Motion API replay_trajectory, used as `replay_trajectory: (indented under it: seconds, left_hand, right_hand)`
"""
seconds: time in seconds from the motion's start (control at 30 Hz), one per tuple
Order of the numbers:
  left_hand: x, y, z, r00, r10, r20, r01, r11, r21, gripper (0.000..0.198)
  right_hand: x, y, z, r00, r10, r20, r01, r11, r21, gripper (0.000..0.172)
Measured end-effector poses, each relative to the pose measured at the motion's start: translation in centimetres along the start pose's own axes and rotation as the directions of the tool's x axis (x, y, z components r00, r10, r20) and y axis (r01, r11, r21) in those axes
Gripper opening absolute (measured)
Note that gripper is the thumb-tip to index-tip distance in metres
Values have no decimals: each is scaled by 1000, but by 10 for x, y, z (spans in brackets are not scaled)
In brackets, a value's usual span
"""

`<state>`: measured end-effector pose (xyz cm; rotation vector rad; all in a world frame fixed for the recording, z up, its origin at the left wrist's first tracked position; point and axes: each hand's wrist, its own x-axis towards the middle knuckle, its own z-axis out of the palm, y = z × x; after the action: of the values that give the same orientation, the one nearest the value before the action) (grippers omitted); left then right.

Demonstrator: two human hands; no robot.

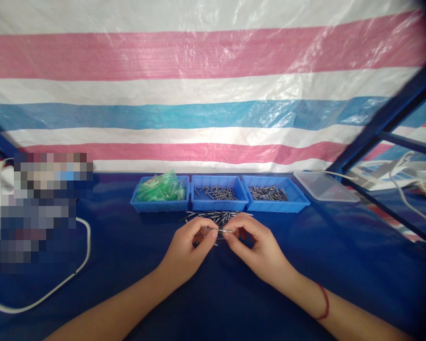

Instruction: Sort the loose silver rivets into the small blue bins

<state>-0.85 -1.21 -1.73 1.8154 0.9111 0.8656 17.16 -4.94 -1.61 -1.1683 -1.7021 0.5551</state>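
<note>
Head view: one slim metal piece (222, 230), fingertip-pinched by your left hand (188, 246) and right hand (261, 244); loose metal pieces (218, 218) (a dark scatter) just beyond, 12 o'clock; blue bins (218, 205) farther, 10, 12 and 2 o'clock.

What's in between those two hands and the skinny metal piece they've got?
Nothing I can see: the left hand and right hand both touch the slim metal piece with their fingertips. The pile of loose metal pieces lies on the table, in front of the middle blue bin.
</note>
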Motion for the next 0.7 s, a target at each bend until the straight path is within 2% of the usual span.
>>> replay_trajectory:
  seconds: [0.17,0.3,0.4,0.47,0.53,0.6,0.67,0.7]
  left_hand:
    - [-1,1,1,999,36,22,-39,994,107,14]
    - [0,2,-2,983,176,54,-184,938,293,15]
    - [3,1,-9,957,279,81,-283,839,464,21]
    - [5,-1,-15,953,283,111,-294,765,573,24]
    - [7,-2,-22,957,261,127,-278,700,658,26]
    - [8,-2,-27,962,235,140,-262,646,717,33]
    - [8,-1,-30,966,196,168,-253,607,753,44]
    - [8,-1,-31,968,168,187,-250,595,764,49]
  right_hand:
    - [-1,-1,0,1000,-24,-2,24,1000,13,6]
    - [3,-2,-5,997,-74,-3,74,997,-8,6]
    - [11,1,-21,985,-143,-94,131,984,-119,6]
    - [18,7,-37,962,-184,-200,131,959,-251,7]
    - [26,18,-55,920,-208,-333,61,914,-401,10]
    - [31,31,-70,863,-228,-450,-65,834,-547,13]
    - [35,41,-79,852,-212,-479,-175,746,-642,16]
    - [36,44,-81,860,-194,-472,-203,718,-665,18]
